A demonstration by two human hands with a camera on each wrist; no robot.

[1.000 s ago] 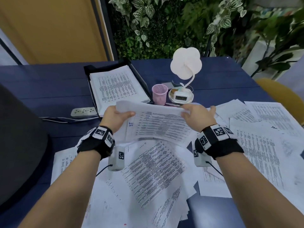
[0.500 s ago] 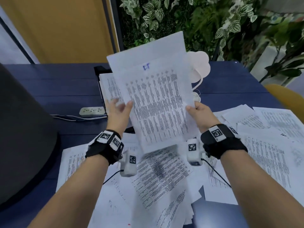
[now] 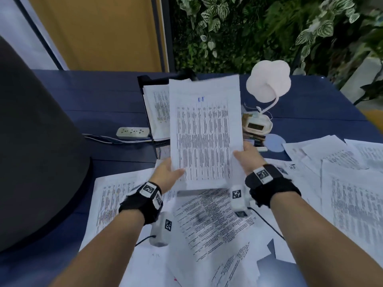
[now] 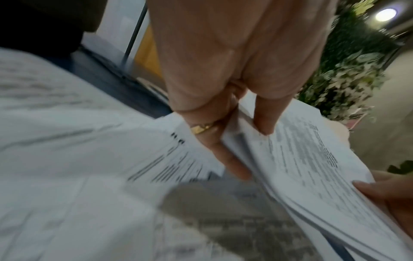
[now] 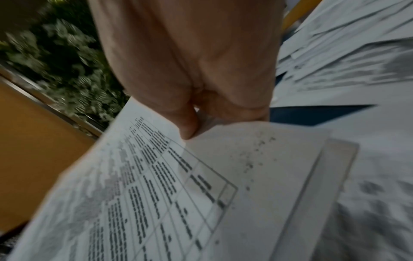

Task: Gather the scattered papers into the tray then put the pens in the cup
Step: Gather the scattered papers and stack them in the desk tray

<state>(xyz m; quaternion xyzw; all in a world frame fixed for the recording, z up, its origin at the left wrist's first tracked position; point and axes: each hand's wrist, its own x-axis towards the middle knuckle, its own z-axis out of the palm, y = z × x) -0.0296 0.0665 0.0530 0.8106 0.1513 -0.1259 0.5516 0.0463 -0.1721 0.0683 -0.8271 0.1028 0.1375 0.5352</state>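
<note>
Since half a second ago the stack [image 3: 205, 133] has dropped lower and tipped away toward the tray [image 3: 148, 104]. Left hand [image 3: 167, 175] pinches its lower left edge, thumb on top, and right hand [image 3: 247, 157] pinches the lower right edge. Beyond both grips the stack hangs over the tray; loose papers [image 3: 211, 222] cover the bench [image 3: 107, 96] below.

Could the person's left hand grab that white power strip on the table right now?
Probably not right away: the left hand grips the stack of papers together with the right hand. The power strip lies uncovered to its left, so the path looks free once it lets go.
</note>
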